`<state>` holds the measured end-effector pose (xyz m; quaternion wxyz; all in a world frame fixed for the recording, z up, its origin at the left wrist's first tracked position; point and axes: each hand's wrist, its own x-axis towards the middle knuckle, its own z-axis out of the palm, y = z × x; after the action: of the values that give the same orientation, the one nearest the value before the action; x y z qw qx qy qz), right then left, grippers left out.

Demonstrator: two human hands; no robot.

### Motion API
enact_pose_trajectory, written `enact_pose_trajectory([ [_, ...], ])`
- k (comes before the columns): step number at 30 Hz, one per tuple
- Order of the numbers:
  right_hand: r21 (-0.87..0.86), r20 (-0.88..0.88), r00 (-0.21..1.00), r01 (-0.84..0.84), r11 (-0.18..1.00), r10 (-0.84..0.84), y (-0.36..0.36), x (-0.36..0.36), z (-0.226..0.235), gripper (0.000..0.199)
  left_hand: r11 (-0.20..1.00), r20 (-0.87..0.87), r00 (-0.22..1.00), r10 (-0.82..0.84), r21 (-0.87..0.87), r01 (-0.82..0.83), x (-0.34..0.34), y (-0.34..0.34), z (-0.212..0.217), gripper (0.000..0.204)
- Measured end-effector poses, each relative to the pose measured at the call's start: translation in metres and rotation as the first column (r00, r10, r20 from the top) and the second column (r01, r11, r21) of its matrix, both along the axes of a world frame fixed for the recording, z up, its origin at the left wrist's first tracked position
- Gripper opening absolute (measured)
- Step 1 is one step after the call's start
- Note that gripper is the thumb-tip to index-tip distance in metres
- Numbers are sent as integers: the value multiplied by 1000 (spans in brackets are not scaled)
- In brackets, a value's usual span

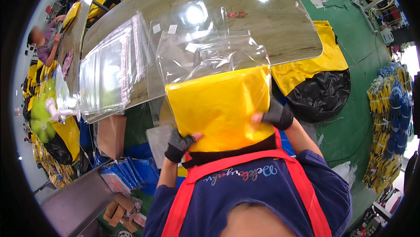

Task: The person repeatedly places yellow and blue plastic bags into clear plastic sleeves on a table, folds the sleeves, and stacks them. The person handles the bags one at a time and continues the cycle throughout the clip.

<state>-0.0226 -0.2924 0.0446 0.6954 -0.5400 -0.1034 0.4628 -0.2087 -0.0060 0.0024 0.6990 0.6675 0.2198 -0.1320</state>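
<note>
From my end of the head camera, starting at the left, I see a co-worker beyond the table. A stack of clear plastic bags lies on the table's left part, running down to its near edge.

Next comes the left hand in a black-and-grey fingerless glove. Its thumb is over the lower left corner of the folded yellow piece, and I read it as a closed pinch, though its fingers are hidden behind. That piece hangs tilted off the near edge of the table, between the hands and close to the body. A loose clear bag spreads from its top edge back over the tabletop.

The right hand, gloved alike, has its thumb across the piece's right side; blur and hidden fingers mean I can't tell whether it grips or only presses.

As far as I can judge, the folding is done, while enclosing the piece in clear film looks unfinished; I can't tell how much is inside. Off the table's near right corner sits a yellow-and-black bag.
</note>
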Motion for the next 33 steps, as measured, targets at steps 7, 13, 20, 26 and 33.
enact_pose_trajectory([
  [7, 9, 21, 827, -563, 827, 562, 19, 45, -26, 63, 932, 42, 962, 271, -262, -252, -8, 35, -4, 68],
  [13, -287, 921, 381, 522, 803, 81, 152, 308, -40, 57, 859, 77, 902, 424, -351, -374, 7, 3, 11, 58],
  [20, -420, 903, 394, 728, 541, 172, 168, 414, -79, 25, 868, 114, 871, 479, -211, -450, 8, 5, 25, 58],
  [26, -107, 385, 891, -215, 971, 240, 76, 77, -68, 44, 909, 57, 915, 399, -154, -387, -6, 28, -6, 73],
  [33, -21, 41, 966, -253, 967, 254, -12, -10, -21, 50, 974, 97, 976, 194, -137, -180, 36, 14, 15, 48],
])
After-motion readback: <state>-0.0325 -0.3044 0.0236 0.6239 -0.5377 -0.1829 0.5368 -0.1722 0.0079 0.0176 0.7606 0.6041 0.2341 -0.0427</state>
